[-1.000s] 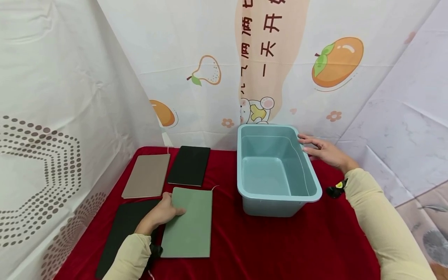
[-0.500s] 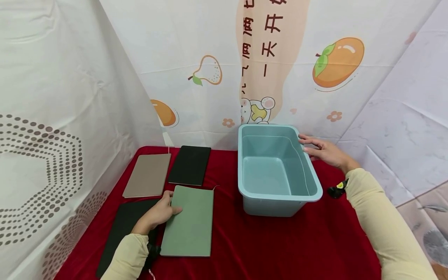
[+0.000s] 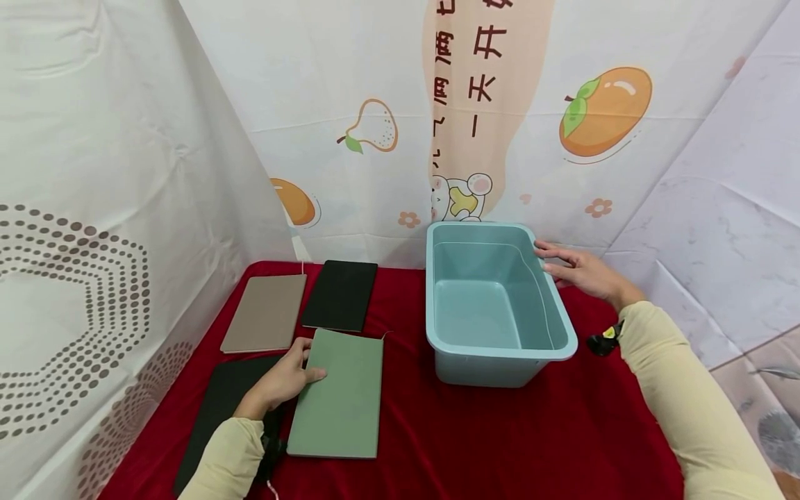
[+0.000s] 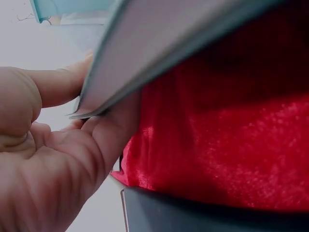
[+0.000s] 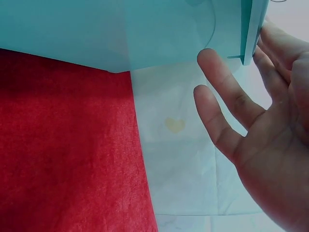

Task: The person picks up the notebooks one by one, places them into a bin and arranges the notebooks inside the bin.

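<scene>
My left hand pinches the left edge of a green notebook, thumb on the cover and fingers underneath. In the left wrist view the notebook's page edges show, tilted up off the red cloth. At the right, my right hand rests its fingertips at the right rim of a light blue plastic tub. Two straight fingers of that hand stand apart below the rim in the right wrist view. Nothing lies inside the tub.
A taupe notebook and a small black notebook lie at the back left. Beneath my left forearm lies a larger black notebook, partly covered. Printed white sheets hang behind and beside the red-covered table.
The green notebook's far edge has risen slightly and shifted a little away from me. My left thumb has slid back toward its left edge. My right hand keeps its place at the tub.
</scene>
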Demonstrator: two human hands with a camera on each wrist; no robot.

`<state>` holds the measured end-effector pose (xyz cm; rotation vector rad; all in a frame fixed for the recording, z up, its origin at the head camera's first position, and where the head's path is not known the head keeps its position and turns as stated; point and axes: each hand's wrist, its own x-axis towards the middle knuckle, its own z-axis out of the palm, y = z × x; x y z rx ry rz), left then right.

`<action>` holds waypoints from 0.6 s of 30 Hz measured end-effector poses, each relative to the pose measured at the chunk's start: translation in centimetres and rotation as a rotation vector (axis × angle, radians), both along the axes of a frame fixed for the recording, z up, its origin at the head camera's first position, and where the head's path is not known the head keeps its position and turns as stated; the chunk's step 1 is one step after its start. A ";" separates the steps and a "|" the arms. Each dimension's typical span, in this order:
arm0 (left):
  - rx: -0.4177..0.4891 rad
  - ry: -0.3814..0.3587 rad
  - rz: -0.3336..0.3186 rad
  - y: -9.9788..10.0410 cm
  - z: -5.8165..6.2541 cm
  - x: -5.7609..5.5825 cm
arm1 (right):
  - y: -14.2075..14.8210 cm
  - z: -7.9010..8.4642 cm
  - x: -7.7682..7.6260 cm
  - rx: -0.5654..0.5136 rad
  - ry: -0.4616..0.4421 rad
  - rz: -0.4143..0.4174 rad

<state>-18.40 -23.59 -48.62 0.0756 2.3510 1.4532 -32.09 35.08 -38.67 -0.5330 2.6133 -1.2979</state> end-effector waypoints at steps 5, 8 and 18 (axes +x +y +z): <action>0.077 0.016 -0.034 0.0 0.6 -0.1 | 0.0 -0.2 0.0 0.000 0.001 -0.001; 0.102 0.027 -0.050 0.0 0.8 -0.2 | 0.0 -0.3 0.0 -0.011 0.000 0.002; 0.109 0.061 0.001 0.0 1.2 -1.0 | 0.0 -0.3 -0.1 -0.027 -0.002 0.010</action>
